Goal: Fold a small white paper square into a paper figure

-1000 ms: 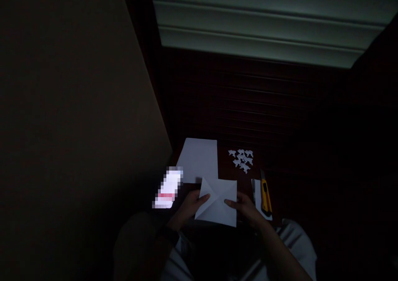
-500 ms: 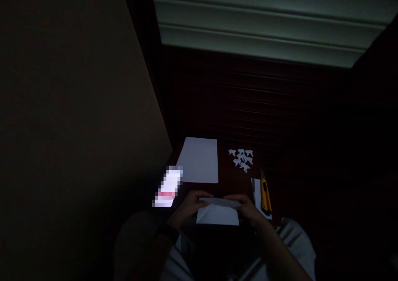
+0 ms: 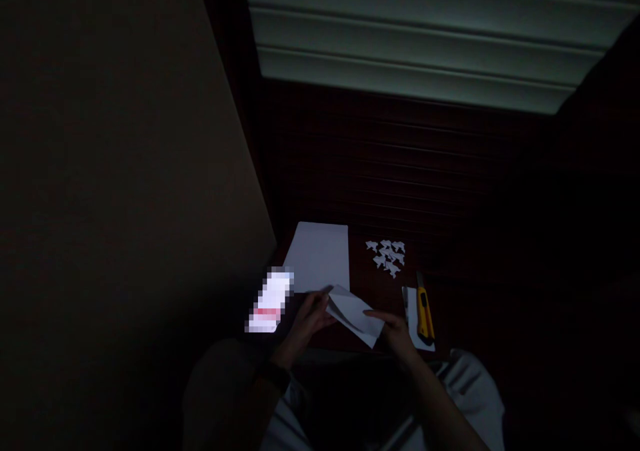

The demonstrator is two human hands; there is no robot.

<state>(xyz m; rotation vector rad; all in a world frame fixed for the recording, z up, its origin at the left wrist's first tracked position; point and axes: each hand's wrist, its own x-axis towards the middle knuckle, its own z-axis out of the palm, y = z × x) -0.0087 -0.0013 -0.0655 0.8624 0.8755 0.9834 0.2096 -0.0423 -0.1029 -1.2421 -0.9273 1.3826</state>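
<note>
A folded sheet of white paper (image 3: pixel 356 312) is held up between my two hands above the near edge of the dark table. It is tilted, its left end higher than its right. My left hand (image 3: pixel 314 314) grips the upper left end between thumb and fingers. At the lower right end, my right hand (image 3: pixel 393 331) pinches the sheet, with a finger lying along its face. Dim light hides the finer creases.
Behind lies a stack of white paper (image 3: pixel 320 254), with a lit, blurred-out phone (image 3: pixel 271 301) at its left. Several small folded paper figures (image 3: pixel 386 254) sit right of it. A yellow box cutter (image 3: pixel 425 314) rests on a white paper piece (image 3: pixel 413 304) near my right hand.
The folded paper has been lifted and turned, its left end rising and its right end dropping. My left hand has moved up slightly with it, and the right still holds the other end.
</note>
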